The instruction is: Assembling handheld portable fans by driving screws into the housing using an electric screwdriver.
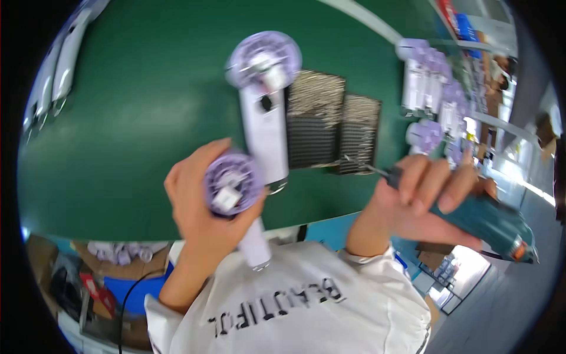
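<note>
My left hand [191, 203] is closed around a small lilac handheld fan [254, 245], its round open head facing up with a white part and wires inside. A teal electric screwdriver [486, 218] lies in the grip of my right hand [421, 192]. Its thin bit points left, close to the near edge of the smaller screw tray [358, 133]; I cannot tell if it touches a screw. Beside that stands a larger black screw tray [313, 138] with rows of screws. Another lilac-and-white fan [265, 133] with an open head lies on the table, left of the trays.
Several lilac fans [427, 76] are grouped at the right of the green table [141, 130]. White handle pieces [69, 65] lie at the far left. Below the near edge are a cardboard box [138, 268] of lilac parts and a blue bin [132, 294].
</note>
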A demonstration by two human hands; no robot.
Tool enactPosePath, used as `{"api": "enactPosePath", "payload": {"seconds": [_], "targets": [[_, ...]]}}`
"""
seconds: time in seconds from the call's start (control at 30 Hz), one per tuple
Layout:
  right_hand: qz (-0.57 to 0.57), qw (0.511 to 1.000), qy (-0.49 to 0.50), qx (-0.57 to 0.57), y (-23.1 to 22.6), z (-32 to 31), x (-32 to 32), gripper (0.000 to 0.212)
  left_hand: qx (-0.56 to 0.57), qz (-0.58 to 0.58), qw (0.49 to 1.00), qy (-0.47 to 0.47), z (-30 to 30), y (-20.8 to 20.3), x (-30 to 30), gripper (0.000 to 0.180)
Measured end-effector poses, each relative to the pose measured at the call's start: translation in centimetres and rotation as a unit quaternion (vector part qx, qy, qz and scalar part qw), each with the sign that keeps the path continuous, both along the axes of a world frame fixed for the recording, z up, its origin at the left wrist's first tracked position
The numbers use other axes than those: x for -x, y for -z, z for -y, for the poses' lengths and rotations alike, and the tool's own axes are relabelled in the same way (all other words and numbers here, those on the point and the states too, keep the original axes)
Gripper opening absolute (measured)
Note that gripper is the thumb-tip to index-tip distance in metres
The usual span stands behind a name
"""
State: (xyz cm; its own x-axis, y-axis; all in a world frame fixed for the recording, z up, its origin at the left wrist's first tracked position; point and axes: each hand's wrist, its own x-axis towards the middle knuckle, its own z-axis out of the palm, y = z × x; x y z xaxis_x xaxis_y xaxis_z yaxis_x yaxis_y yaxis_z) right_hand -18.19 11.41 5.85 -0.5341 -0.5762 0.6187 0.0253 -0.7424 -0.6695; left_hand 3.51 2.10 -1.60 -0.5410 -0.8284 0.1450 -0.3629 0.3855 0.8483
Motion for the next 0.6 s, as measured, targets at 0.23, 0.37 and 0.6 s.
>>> {"api": "enactPosePath", "payload": {"seconds": [0.23, 0.37, 0.6], "targets": [[-0.055, 0.992, -0.086, -0.075, 0.1, 3.7, -7.1, 0.053, 0.012, -0.033, 0.999, 0.006, 0.4, 0.7, -0.1, 0.065], [-0.103, 0.98, -0.121, -0.12, -0.1, 4.2, -7.6, 0.058, 0.007, -0.051, 0.999, -0.001, 0.4, 1.0, -0.2, 0.067], [-0.085, 0.983, -0.119, -0.11, 0.0, 4.6, -8.2, 0.063, 0.008, -0.071, 0.997, -0.011, 0.3, 1.4, -0.2, 0.068]]}}
